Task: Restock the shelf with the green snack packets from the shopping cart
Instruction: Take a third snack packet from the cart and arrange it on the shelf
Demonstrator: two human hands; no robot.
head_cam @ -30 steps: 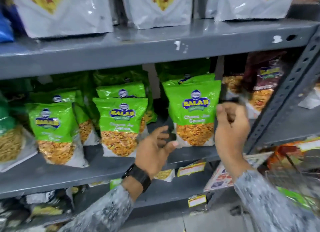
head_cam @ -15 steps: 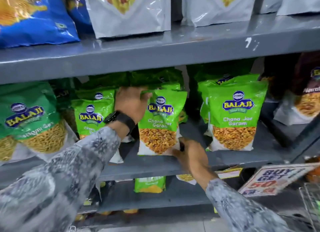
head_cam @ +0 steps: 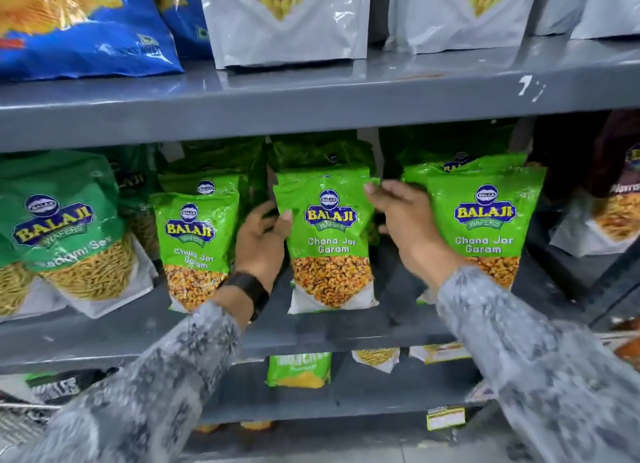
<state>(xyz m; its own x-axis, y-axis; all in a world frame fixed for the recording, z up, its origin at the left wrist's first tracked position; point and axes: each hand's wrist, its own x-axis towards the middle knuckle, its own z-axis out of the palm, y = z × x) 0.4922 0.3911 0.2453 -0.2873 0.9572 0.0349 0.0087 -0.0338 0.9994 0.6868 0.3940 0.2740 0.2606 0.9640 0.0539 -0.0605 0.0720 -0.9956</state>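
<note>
Middle packet (head_cam: 330, 241): a green snack packet standing upright on the middle shelf (head_cam: 311, 331), directly between the two hands, at the front of its own stack.
Left hand (head_cam: 263, 241): fingers curled around the packet's left edge, thumb lying on its front near the upper corner; a loose grip on that edge rather than a firm clamp.
Right hand (head_cam: 408, 223): open, fingers spread and reaching to the packet's top right corner; fingertips touch or nearly touch it, I cannot tell which, and nothing is closed in it.
What has just changed: half a second ago the left hand was up at the packet's top left and the right hand was down at its bottom edge; now the left has slid down the side and the right has risen to the top corner. The packet stands straighter and more square to the front.
Meaning for the task: this packet looks already placed, and the hands are only squaring it up; a fresh one from the cart is probably next.
Left packet (head_cam: 194, 251): just outside the left hand, partly hidden by the wrist.
Right packet (head_cam: 485, 223): just beyond the right hand, its lower part covered by the forearm.
Shopping cart: not clearly in view.
Upper shelf (head_cam: 311, 99): above both hands, carrying blue and grey bags.
</note>
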